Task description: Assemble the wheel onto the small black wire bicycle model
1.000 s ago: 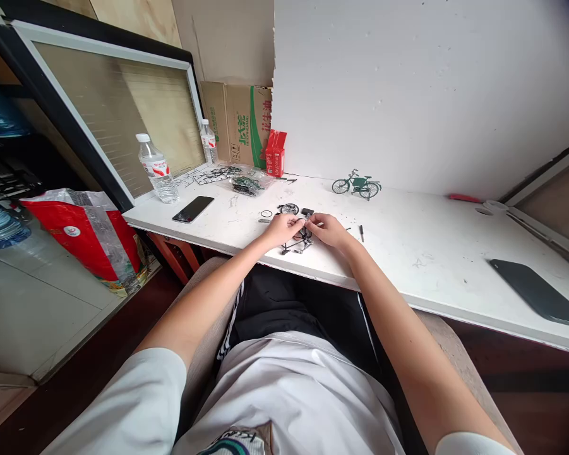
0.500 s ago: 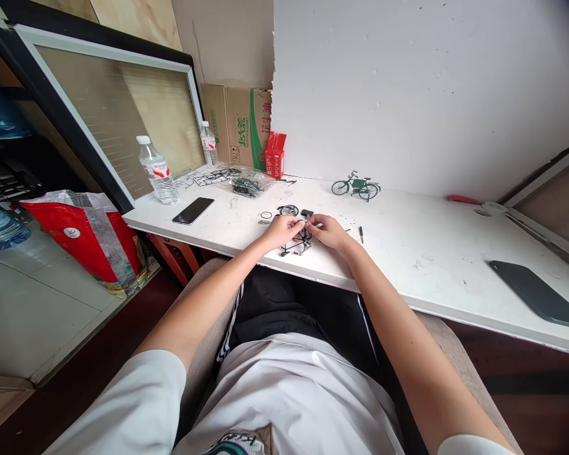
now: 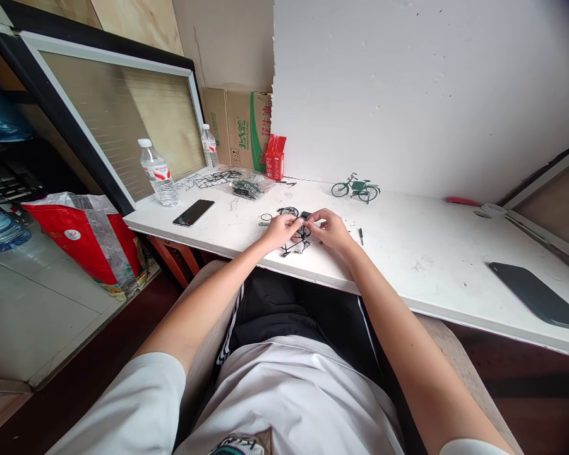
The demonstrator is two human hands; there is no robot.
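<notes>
In the head view, the left hand (image 3: pixel 284 231) pinches a thin, wiry black model bicycle (image 3: pixel 295 245); the right hand (image 3: pixel 326 229) meets it with curled fingertips, grip unclear. Just beyond the left hand lies a round spoked wheel (image 3: pixel 288 211). The straight desk (image 3: pixel 417 243) edge runs nearside of both hands; smooth, scuffed white surface opens rightward, with a pale, pitted wall (image 3: pixel 383 95) beyond.

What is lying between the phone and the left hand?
In the head view, a thin dark ring and a small grey piece, nearer the left hand.
</notes>
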